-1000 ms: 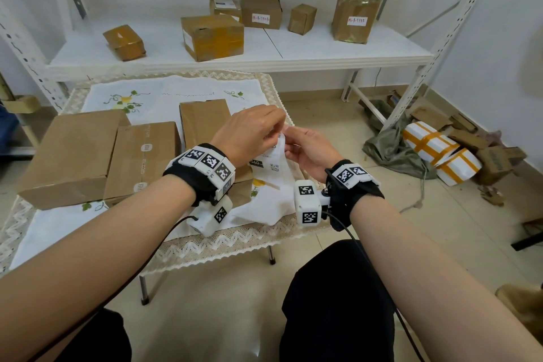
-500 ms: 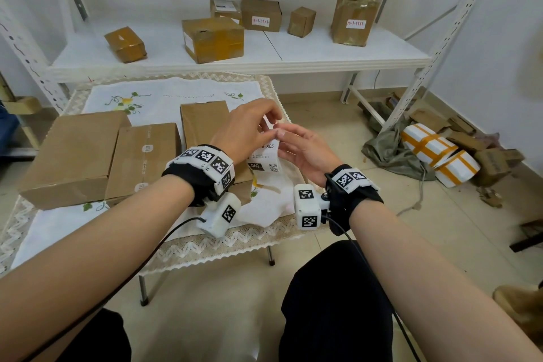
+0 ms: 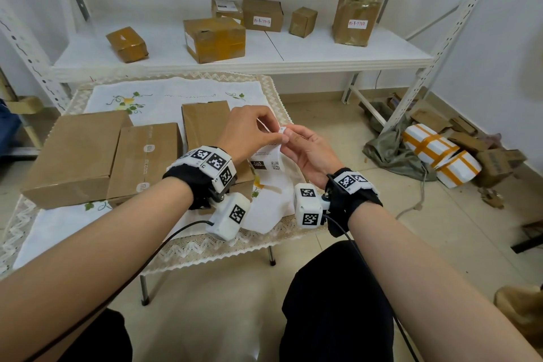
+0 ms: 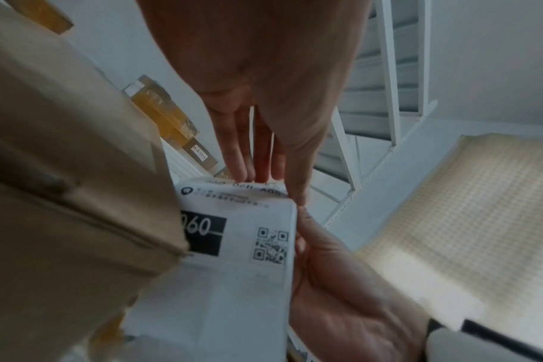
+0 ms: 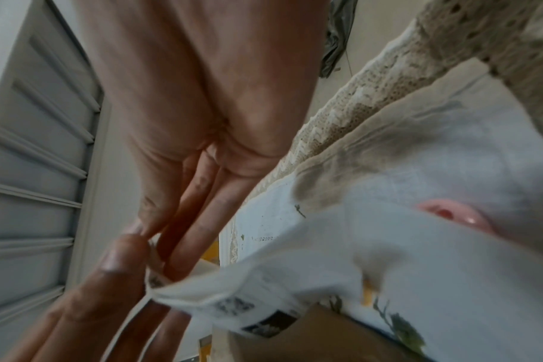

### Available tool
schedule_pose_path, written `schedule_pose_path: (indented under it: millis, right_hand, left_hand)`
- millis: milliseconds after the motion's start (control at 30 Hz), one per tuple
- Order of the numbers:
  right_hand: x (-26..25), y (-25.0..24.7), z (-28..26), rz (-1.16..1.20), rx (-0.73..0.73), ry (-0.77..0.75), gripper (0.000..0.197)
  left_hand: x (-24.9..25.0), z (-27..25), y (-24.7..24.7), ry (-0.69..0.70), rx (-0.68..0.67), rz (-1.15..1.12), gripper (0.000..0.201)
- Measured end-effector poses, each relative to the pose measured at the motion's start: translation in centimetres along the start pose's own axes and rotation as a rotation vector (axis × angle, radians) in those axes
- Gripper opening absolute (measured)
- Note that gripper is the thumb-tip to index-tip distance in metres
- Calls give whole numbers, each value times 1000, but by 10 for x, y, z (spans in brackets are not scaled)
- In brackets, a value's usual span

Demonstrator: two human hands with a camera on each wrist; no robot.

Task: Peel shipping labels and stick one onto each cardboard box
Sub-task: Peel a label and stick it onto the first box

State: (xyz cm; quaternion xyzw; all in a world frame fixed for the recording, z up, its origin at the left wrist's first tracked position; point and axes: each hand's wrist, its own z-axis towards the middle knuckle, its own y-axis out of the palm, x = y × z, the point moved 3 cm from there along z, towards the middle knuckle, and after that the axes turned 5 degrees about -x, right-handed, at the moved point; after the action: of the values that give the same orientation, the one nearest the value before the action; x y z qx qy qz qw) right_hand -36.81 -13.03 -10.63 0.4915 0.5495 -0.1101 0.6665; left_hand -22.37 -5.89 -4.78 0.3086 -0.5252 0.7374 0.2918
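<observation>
label sheet [image 3: 269, 160] w/ black "060" block & qr code hangs between both hands, top corner curled over. left hand [image 3: 249, 134] pinches that top edge w/ thumb & fingertips; right hand [image 3: 307, 150] pinches it just beside, thumb on top. below left wrist: 3 cardboard boxes [image 3: 147, 156] on cloth-covered table [image 3: 164, 97]. beyond the hands: shelf [image 3: 323, 50] w/ taped boxes.

Surroundings: furniture, cloth and floor debris.
White shelf [image 3: 338, 53] at 12 o'clock; embroidered tablecloth [image 3: 176, 94] on low table below it. Grey-green bag [image 3: 390, 153] and white parcels with orange tape [image 3: 440, 153] on floor at 3 o'clock.
</observation>
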Motion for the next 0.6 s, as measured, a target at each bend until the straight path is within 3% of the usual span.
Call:
schedule_pose_path:
  millis: [433, 600]
  right_hand:
    - [-1, 3, -3, 17, -6, 12, 14]
    - [2, 2, -3, 31, -22, 11, 14]
  left_hand:
    - [-6, 2, 3, -116, -66, -263, 24]
    - [-6, -1, 3, -135, -33, -285, 11]
